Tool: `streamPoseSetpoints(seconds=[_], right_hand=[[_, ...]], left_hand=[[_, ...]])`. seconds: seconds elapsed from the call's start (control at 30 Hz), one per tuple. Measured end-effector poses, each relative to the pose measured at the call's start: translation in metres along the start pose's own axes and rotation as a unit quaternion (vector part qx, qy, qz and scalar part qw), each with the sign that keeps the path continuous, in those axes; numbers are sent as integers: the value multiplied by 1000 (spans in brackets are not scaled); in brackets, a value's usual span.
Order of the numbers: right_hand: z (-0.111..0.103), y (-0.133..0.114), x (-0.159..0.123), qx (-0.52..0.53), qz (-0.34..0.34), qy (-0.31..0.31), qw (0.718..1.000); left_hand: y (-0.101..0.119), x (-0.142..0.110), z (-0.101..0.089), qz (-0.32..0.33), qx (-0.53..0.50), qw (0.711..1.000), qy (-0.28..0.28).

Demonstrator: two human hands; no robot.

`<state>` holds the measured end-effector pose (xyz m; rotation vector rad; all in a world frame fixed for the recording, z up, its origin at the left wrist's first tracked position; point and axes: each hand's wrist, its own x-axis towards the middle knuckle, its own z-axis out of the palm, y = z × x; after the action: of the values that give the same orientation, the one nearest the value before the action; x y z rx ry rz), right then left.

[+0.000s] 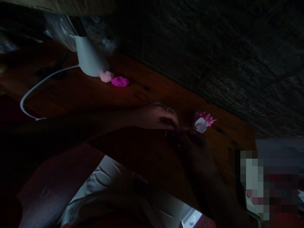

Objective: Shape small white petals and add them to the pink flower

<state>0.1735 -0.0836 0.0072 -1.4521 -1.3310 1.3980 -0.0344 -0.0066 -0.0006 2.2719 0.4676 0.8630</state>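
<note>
My left hand (158, 116), with a ring on one finger, reaches in over the wooden table with its thumb and fingertips pinched together. What the pinch holds is too small and dark to make out. My right hand (200, 152) meets it from the lower right, its fingers bent inward and mostly lost in shadow. Just beyond the right hand are a whitish cup-shaped flower (200, 125) and a ruffled pink flower (206, 116), close against each other. A faint thin line runs from the white flower towards my fingertips. Whether either hand grips it cannot be seen.
A white cone-shaped lamp base (90, 57) with a pale cable (30, 87) stands at upper left. Beside it lie a light pink lump (106, 76) and a magenta lump (120, 81). Dark scissors (53, 71) rest farther left. A rough wall (225, 63) borders the wooden table (152, 85).
</note>
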Motion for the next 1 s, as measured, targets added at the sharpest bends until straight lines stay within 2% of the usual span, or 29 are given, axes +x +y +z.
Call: streamPoseSetpoints(seconds=[0.37,0.67,0.8,1.0], right_hand=[[0,0,-1,15,-11,3,1000],[1,-5,-2,-13,-46,0,999],[3,-6,-2,-20,-70,0,997],[0,-2,0,-6,-29,4,1000]], left_hand=[[3,-1,1,1,12,1000,9],[7,-2,1,-15,5,1000,1],[7,-2,1,-1,5,1000,-10],[8,-1,0,-11,-8,1000,-6]])
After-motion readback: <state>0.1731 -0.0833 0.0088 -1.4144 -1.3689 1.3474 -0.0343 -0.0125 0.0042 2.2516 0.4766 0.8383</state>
